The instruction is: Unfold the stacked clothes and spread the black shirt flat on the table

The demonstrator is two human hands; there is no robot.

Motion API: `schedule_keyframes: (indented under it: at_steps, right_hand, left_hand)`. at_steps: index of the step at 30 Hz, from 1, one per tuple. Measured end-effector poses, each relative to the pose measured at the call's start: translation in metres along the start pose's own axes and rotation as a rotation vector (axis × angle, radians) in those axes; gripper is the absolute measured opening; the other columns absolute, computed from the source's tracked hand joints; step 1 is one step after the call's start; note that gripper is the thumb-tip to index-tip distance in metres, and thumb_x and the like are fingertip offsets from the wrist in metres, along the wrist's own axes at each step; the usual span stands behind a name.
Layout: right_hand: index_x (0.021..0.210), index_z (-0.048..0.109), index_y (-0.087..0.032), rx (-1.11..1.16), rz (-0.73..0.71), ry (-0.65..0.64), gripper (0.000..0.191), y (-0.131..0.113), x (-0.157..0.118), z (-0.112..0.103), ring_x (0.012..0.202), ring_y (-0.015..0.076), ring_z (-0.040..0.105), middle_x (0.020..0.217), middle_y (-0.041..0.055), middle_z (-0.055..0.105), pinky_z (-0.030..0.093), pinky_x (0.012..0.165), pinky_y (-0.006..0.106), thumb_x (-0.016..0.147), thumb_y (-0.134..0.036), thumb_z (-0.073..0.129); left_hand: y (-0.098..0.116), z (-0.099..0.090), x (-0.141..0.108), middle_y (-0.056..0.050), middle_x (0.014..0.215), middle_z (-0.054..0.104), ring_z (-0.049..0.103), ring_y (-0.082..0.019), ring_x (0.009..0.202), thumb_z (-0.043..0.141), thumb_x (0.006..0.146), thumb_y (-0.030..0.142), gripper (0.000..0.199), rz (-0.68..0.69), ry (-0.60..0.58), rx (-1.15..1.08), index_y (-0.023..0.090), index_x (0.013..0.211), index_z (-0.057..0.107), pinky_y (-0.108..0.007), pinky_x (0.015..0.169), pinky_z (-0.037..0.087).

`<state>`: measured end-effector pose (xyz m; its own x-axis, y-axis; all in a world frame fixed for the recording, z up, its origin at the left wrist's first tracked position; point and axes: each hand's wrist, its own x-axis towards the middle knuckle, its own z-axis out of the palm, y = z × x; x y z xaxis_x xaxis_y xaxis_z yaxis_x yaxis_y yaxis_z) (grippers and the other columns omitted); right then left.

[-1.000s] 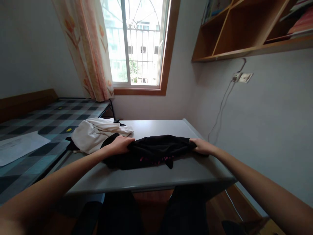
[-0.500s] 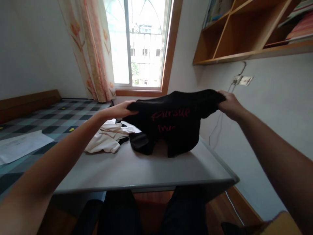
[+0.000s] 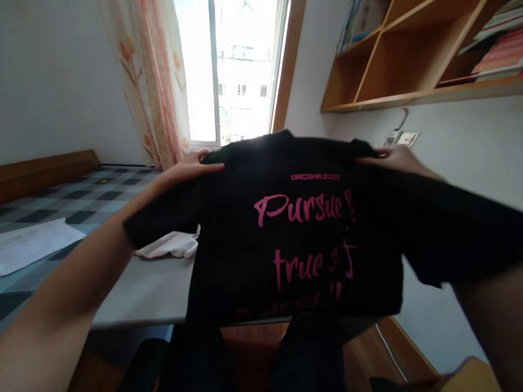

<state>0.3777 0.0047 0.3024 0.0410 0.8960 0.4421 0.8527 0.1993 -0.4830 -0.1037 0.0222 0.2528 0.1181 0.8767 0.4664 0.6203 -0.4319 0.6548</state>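
Note:
A black T-shirt (image 3: 245,218) with pink lettering hangs spread out between my two hands, in front of me and over the white table (image 3: 143,288). My left hand (image 3: 196,166) pinches it at one shoulder. At the other shoulder my right hand (image 3: 398,158) grips the cloth, its fingers partly covered by fabric. One sleeve drapes over my left forearm, the other over my right. The lower part of the shirt reaches the table's front edge. Behind it, partly hidden, lies a crumpled white cloth (image 3: 174,244).
To the left is a bed with a checked sheet (image 3: 110,188), a white paper (image 3: 36,239) lying on it. A wooden shelf (image 3: 408,100) with books is fixed to the right wall, above a socket (image 3: 408,138). A curtain (image 3: 157,81) hangs beside the window.
The black T-shirt has opened out from a bunched shape and now hangs wide, nearer to me, with its print showing. Both hands keep hold of it; the sleeves now lie over my forearms.

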Motion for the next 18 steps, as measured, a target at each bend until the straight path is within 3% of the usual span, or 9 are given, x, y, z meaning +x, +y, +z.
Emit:
schedule_keyframes:
  at_steps: [2, 3, 6, 9, 12, 15, 18]
  right_hand:
    - [0.117, 0.066, -0.011, -0.446, 0.064, 0.091, 0.054, 0.007, 0.014, 0.043, 0.116, 0.0372, 0.054, 0.122, 0.0212, 0.063, 0.042, 0.095, 0.055, 0.084, -0.054, 0.063]
    - [0.121, 0.064, -0.013, -0.609, 0.062, 0.075, 0.055, 0.011, 0.018, 0.064, 0.123, 0.0410, 0.048, 0.128, 0.0226, 0.059, 0.038, 0.098, 0.060, 0.085, -0.055, 0.062]
    - [0.119, 0.065, -0.018, -0.701, 0.186, -0.168, 0.054, 0.025, 0.019, 0.113, 0.118, 0.0377, 0.055, 0.125, 0.0197, 0.062, 0.044, 0.093, 0.054, 0.083, -0.059, 0.060]
    - [0.107, 0.070, -0.019, -0.571, 0.134, -0.534, 0.057, 0.037, 0.012, 0.142, 0.098, 0.0306, 0.065, 0.107, 0.0157, 0.070, 0.051, 0.081, 0.043, 0.079, -0.067, 0.058]
    - [0.108, 0.068, -0.017, -0.413, 0.164, -0.888, 0.066, 0.045, -0.001, 0.159, 0.076, 0.0260, 0.068, 0.087, 0.0141, 0.072, 0.053, 0.066, 0.038, 0.071, -0.072, 0.061]
    - [0.124, 0.059, -0.019, -0.310, 0.211, -1.040, 0.079, 0.050, -0.022, 0.176, 0.065, 0.0233, 0.067, 0.076, 0.0090, 0.070, 0.052, 0.057, 0.034, 0.065, -0.071, 0.068]
    - [0.129, 0.056, -0.022, -0.206, 0.040, -1.089, 0.080, 0.050, -0.049, 0.196, 0.065, 0.0215, 0.066, 0.078, 0.0055, 0.068, 0.049, 0.056, 0.030, 0.063, -0.064, 0.073]
  left_hand:
    - [-0.028, 0.021, 0.008, -0.015, 0.121, 0.057, 0.052, -0.036, 0.117, 0.076, 0.069, 0.049, 0.075, -0.027, 0.084, 0.374, 0.017, 0.130, 0.048, -0.049, 0.096, 0.044]
    - [-0.042, 0.032, 0.007, -0.017, 0.128, 0.052, 0.047, -0.039, 0.123, 0.076, 0.071, 0.045, 0.073, -0.026, 0.102, 0.561, 0.018, 0.131, 0.047, -0.053, 0.100, 0.039]
    - [-0.076, 0.072, -0.009, -0.016, 0.136, 0.045, 0.041, -0.037, 0.128, 0.070, 0.079, 0.034, 0.047, 0.078, -0.149, 0.873, 0.021, 0.122, 0.057, -0.052, 0.103, 0.033]
    - [-0.092, 0.111, -0.027, -0.011, 0.129, 0.053, 0.048, -0.028, 0.123, 0.059, 0.088, 0.034, 0.032, 0.200, -0.444, 0.789, 0.024, 0.118, 0.063, -0.042, 0.103, 0.036]
    - [-0.098, 0.147, -0.040, -0.009, 0.131, 0.056, 0.054, -0.023, 0.119, 0.048, 0.093, 0.035, 0.036, 0.245, -0.560, 0.623, 0.024, 0.125, 0.060, -0.033, 0.103, 0.039]
    - [-0.102, 0.178, -0.051, -0.012, 0.144, 0.047, 0.047, -0.028, 0.130, 0.042, 0.095, 0.045, 0.051, 0.196, -0.557, 0.541, 0.022, 0.141, 0.047, -0.038, 0.107, 0.037]
    - [-0.108, 0.201, -0.064, -0.014, 0.155, 0.033, 0.025, -0.039, 0.143, 0.037, 0.093, 0.062, 0.068, 0.087, -0.576, 0.568, 0.026, 0.151, 0.032, -0.057, 0.110, 0.027]
